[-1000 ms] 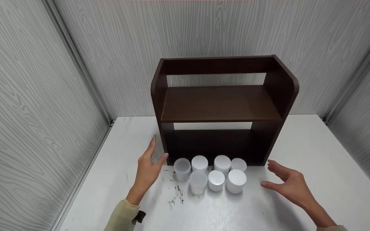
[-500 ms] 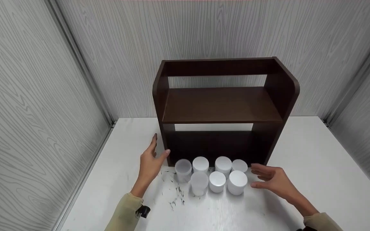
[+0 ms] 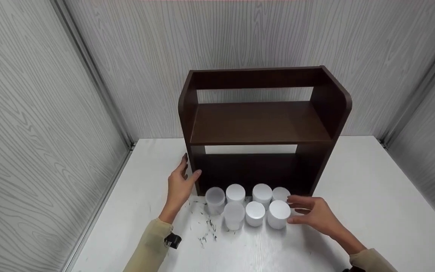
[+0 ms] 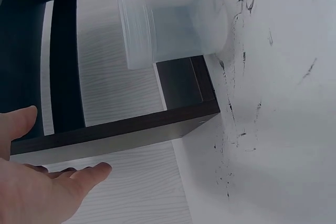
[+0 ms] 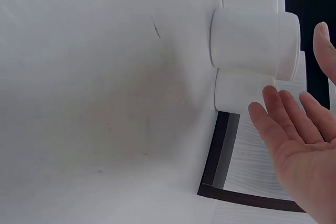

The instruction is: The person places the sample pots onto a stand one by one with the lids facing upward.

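Note:
A dark brown two-tier wooden shelf (image 3: 261,122) stands on the white table. My left hand (image 3: 178,187) is at its left side panel, thumb on the front side and fingers along the outside. In the left wrist view the fingers of that hand (image 4: 39,187) look straight, and contact with the panel is unclear. Several white lidded jars stand upright in two rows before the shelf. My right hand (image 3: 315,216) is beside the front right jar (image 3: 278,214) and the back right jar (image 3: 281,194), fingers extended and thumb apart. Nothing is between its fingers in the right wrist view.
A frosted, see-through jar (image 3: 215,200) is at the left of the back row, another frosted jar (image 3: 234,215) at the left of the front row. Dark scuffs (image 3: 210,223) mark the table (image 3: 368,181). Wood-grain walls (image 3: 157,56) enclose the back and sides.
My right hand has moved left from beyond the jars to right beside the rightmost ones. My left hand has shifted slightly up and right along the side panel. Shelf and jars stayed put.

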`<action>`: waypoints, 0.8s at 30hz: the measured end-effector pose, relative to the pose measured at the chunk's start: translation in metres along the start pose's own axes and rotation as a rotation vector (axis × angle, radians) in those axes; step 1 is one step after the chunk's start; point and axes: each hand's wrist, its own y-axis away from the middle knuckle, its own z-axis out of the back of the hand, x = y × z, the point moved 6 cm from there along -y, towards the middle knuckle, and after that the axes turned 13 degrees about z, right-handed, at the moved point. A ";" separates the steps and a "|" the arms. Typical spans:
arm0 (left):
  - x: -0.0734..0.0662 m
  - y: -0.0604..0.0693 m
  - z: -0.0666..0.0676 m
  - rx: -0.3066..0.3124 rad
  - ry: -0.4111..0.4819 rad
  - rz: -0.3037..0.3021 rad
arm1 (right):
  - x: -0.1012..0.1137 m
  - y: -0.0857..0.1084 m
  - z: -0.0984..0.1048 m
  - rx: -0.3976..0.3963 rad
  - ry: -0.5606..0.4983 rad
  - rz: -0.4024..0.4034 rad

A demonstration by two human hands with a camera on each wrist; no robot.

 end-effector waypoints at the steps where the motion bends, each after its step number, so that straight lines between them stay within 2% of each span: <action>1: 0.000 -0.001 -0.001 -0.004 0.003 0.000 | 0.001 0.000 -0.001 -0.001 0.007 0.001; 13: 0.001 -0.012 -0.011 -0.058 0.019 0.008 | 0.001 0.001 -0.009 -0.016 0.061 -0.002; 20: -0.001 -0.015 -0.011 -0.109 0.002 -0.002 | -0.003 0.003 -0.011 -0.049 0.075 0.003; 24: 0.000 -0.017 -0.011 -0.108 0.024 0.003 | -0.003 0.004 -0.013 -0.060 0.089 0.000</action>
